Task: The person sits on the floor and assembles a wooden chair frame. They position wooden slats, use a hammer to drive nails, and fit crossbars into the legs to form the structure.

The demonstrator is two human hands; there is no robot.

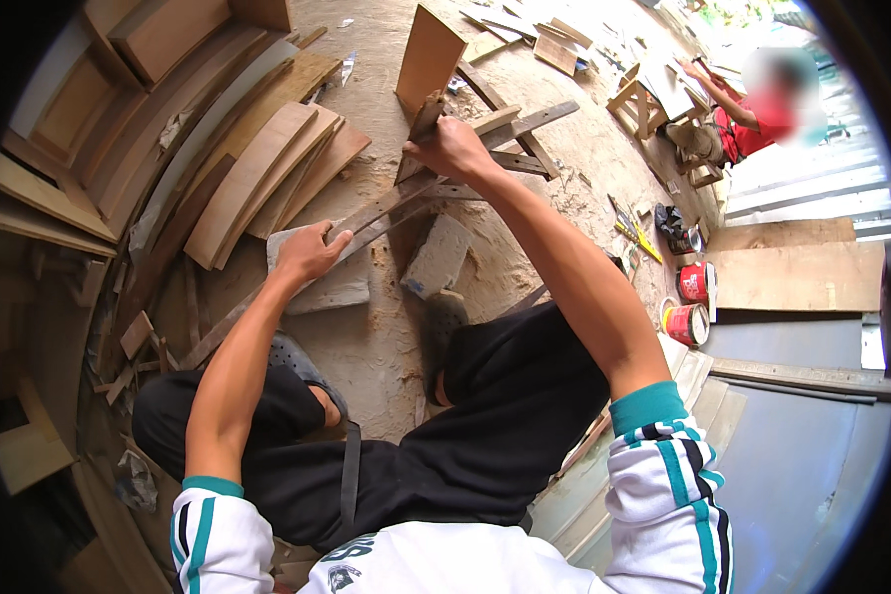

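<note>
My left hand (pixel 312 252) is closed round a long, narrow wooden strip (pixel 371 210), which slants up from beside my left knee toward my right hand. My right hand (pixel 452 150) is farther forward, its fingers closed on a dark brown wooden piece (pixel 426 117) near the strip's far end. Whether that piece touches the strip is hard to see. Just beyond it stands a thin brown board (pixel 431 57), tilted upright. Crossed wooden bars (pixel 525 127) lie right of my right hand. Under the strip are a pale block (pixel 319 287) and a grey block (pixel 438 255).
Curved wooden pieces (pixel 252 183) are stacked on the left, beside wooden cabinets (pixel 158 40). To the right lie a yellow tool (pixel 643 240) and red cans (pixel 696 283). A person in red (pixel 752 124) works at the far right by a small wooden stand (pixel 639 99).
</note>
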